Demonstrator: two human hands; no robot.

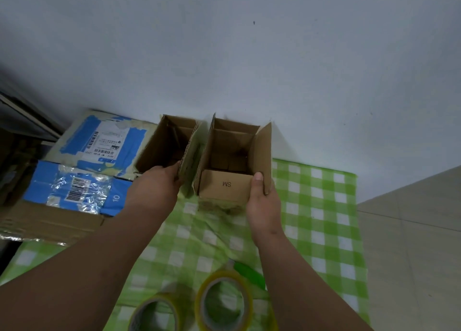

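Nearest me on the checked cloth, two tape rolls, one green cutter; beyond, my left hand grips the flap of one open carton, my right hand clasps a second carton; far left, two taped parcels.

The letters "SM" stand on the near flap of the small cardboard box, printed upside down as the head view sees them. Left of that box, the blue parcel carries a white "10" turned sideways. It also has a barcode label under glossy tape, its digits too small to read. Farther left of the box and further back, a white shipping label shows barcodes and fine print, none of it legible.
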